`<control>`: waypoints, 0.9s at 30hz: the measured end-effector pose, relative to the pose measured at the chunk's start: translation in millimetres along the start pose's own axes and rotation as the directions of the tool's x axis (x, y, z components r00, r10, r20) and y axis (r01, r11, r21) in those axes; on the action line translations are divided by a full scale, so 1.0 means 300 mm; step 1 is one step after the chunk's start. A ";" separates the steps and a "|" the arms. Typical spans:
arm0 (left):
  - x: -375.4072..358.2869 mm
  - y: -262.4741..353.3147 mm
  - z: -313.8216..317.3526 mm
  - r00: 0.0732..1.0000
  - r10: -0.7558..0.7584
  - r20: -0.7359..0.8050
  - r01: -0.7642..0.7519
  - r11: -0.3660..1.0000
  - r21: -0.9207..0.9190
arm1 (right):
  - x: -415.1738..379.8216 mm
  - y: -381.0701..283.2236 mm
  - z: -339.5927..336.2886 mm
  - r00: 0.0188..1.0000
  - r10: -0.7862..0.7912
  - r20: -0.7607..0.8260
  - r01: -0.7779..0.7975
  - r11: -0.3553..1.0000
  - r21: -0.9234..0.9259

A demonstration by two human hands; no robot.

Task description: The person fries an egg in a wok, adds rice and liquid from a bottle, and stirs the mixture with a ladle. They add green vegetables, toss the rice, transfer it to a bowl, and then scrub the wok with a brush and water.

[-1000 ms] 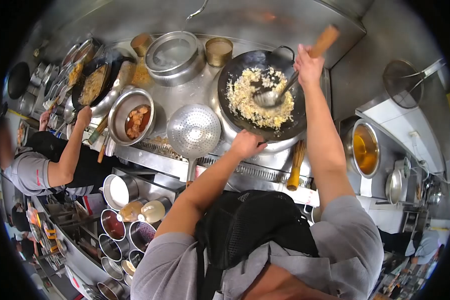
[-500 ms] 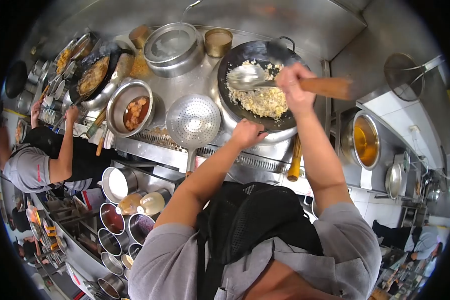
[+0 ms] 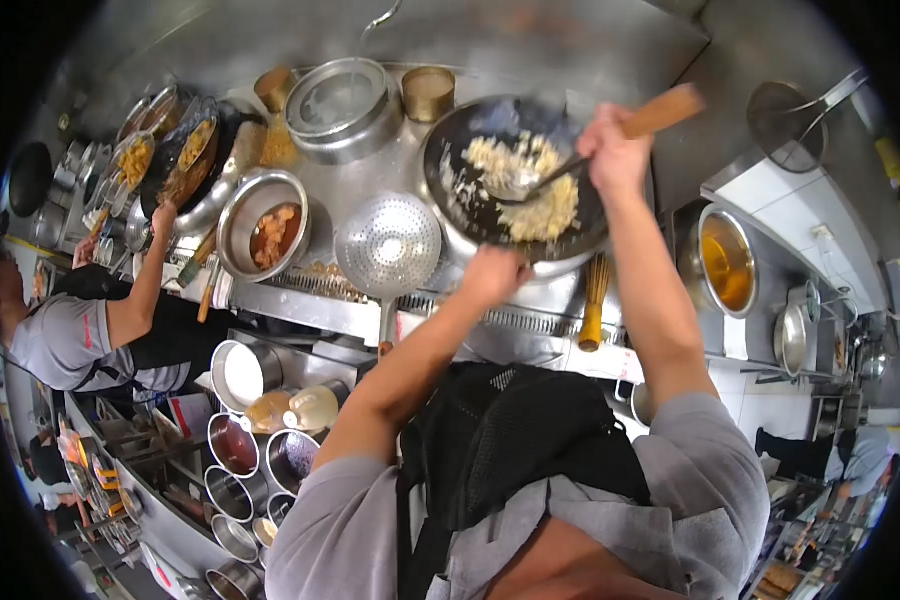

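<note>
A dark wok (image 3: 450, 150) sits on the stove at upper centre, with pale chopped food (image 3: 542, 215) in it. My left hand (image 3: 495, 277) is closed at the wok's near edge, on its handle. My right hand (image 3: 615, 150) grips the wooden handle of a ladle (image 3: 560, 176) above the wok's right side. The ladle's metal bowl rests among the food, partly covered by it. Just left of the wok lies a perforated skimmer (image 3: 388, 245).
A steel bowl (image 3: 232, 235) with reddish food stands left of the skimmer. Farther left a co-worker (image 3: 70, 335) handles another wok. A bamboo brush (image 3: 593, 305) lies near the front edge. At right is a pot of orange liquid (image 3: 727, 262).
The wok has shifted slightly left and the food in it has spread into new clumps. The ladle has turned, its handle now pointing up and right. The co-worker's wok is tilted differently.
</note>
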State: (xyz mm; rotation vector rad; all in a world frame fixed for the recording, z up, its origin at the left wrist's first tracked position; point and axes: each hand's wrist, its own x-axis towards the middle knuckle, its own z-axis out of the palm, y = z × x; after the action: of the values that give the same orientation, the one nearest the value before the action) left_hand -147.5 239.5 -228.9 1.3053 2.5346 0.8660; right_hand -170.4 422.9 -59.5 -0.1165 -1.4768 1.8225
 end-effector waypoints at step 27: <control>-0.046 -0.024 0.040 0.998 0.019 -0.059 -0.013 0.995 0.103 | 0.069 0.178 -0.006 1.000 -0.005 -0.002 0.005 1.000 0.001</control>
State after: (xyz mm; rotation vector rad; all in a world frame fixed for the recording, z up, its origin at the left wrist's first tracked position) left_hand -139.3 230.4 -244.4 1.3500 2.6511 0.7987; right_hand -210.7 435.3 -98.5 -0.1144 -1.4734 1.8185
